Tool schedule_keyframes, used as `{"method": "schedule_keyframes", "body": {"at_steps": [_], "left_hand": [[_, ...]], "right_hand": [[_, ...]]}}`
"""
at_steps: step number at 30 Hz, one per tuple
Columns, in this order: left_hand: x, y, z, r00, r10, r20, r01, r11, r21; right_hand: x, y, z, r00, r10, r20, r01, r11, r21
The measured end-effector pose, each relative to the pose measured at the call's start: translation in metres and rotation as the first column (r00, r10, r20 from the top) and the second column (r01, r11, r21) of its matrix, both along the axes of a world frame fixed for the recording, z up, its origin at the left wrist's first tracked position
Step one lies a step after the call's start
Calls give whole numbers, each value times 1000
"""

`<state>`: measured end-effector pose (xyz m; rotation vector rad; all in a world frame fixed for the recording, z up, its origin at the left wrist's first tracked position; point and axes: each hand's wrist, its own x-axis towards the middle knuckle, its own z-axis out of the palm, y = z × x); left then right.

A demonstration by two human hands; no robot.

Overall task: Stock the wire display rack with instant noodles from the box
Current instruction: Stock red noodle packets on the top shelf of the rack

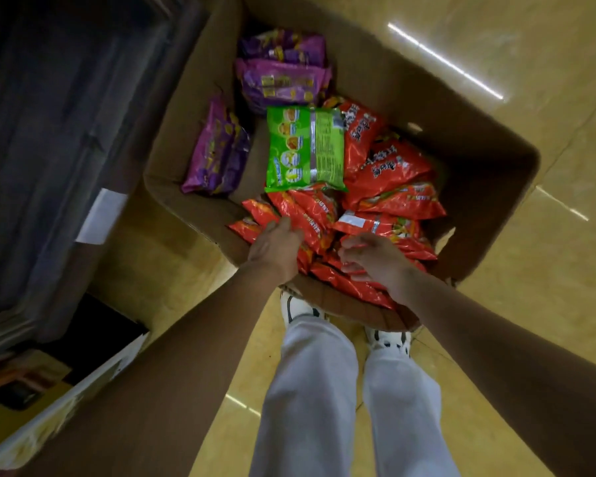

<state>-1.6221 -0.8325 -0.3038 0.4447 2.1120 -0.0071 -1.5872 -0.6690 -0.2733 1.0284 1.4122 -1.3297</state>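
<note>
Nearest the camera, white trouser legs [327, 390] and white shoes [298, 306] stood on glossy yellow floor tiles [496, 339], the toes touching the near wall of a brown cardboard box [489, 187]. Open floor lay to the right of the box; a dark shelf unit [66, 132] crowded its left side. Both bare arms reached over the box's near rim. The left hand [276, 247] lay with fingers loosely extended on crinkly red noodle packets [386, 173], gripping nothing. The right hand [375, 258] had its fingers curled at another red packet; whether it gripped one could not be told. Beyond them a flat green packet [305, 149] rested atop the red heap, and purple packets [283, 80] filled the far left corner.
</note>
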Motion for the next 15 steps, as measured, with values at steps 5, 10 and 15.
{"method": "schedule_keyframes", "body": {"at_steps": [5, 10, 15], "left_hand": [[15, 11, -36, 948, -286, -140, 275, 957, -97], [-1, 9, -19, 908, -327, -260, 335, 942, -13], [-34, -9, 43, 968, -123, -221, 163, 971, 177]], "right_hand": [[3, 13, -26, 1000, 9, -20, -9, 1000, -22], [9, 37, -13, 998, -57, -17, 57, 998, 23], [-4, 27, 33, 983, 106, -147, -103, 994, 29]]}}
